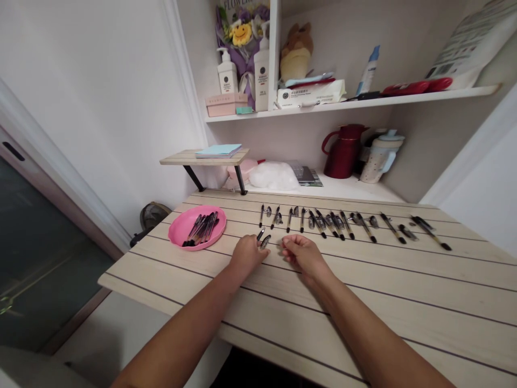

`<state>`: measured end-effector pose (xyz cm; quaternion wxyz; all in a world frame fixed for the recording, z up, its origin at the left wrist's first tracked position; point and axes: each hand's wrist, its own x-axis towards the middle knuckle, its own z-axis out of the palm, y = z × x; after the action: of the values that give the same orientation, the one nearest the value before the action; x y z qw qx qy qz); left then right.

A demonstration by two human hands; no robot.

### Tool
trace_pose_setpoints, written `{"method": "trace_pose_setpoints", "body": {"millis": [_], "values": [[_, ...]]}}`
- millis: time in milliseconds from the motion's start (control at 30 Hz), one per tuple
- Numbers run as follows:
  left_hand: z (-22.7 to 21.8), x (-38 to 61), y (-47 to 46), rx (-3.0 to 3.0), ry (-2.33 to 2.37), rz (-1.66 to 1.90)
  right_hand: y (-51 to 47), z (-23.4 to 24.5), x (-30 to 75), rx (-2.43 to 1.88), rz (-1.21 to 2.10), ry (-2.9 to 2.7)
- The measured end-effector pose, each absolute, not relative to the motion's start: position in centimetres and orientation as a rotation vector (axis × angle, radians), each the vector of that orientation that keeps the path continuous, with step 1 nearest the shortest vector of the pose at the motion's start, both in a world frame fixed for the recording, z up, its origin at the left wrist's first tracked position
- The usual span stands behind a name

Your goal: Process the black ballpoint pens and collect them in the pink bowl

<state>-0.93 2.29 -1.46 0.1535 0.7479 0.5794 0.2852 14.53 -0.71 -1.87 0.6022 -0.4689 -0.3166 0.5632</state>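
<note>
Desk [404,302], off edges: L hand [247,254] holds pen [265,241].

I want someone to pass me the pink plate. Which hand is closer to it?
Left. The left hand, pinching a pen, lies just right of the pink plate. The right hand sits farther right, beyond the left hand.

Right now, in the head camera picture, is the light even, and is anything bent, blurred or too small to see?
Head view: soft, even light, no glare on the table, only faint shadows under the left hand and right hand; wide-angle distortion slants the upper shelf and leans the walls outward; the pens are small, their print unreadable.
</note>
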Motion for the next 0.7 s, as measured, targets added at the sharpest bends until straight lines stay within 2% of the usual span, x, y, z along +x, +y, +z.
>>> {"method": "trace_pose_setpoints", "body": {"millis": [200, 433, 700], "values": [[-1.4, -0.5, 2.4, 2.18, 1.611, 0.88, -0.7, -2.2, 14.2, -1.181, 1.289, -0.762], [-0.7, 0.6, 0.2, 1.963, 1.33, 0.986, -0.9, -2.0, 14.3, -1.072, 1.393, -0.756], [-0.2, 0.2, -0.4, 2.007, 1.129, 0.878, -0.6, 0.2, 16.1, -0.93, 1.172, -0.694]]}}
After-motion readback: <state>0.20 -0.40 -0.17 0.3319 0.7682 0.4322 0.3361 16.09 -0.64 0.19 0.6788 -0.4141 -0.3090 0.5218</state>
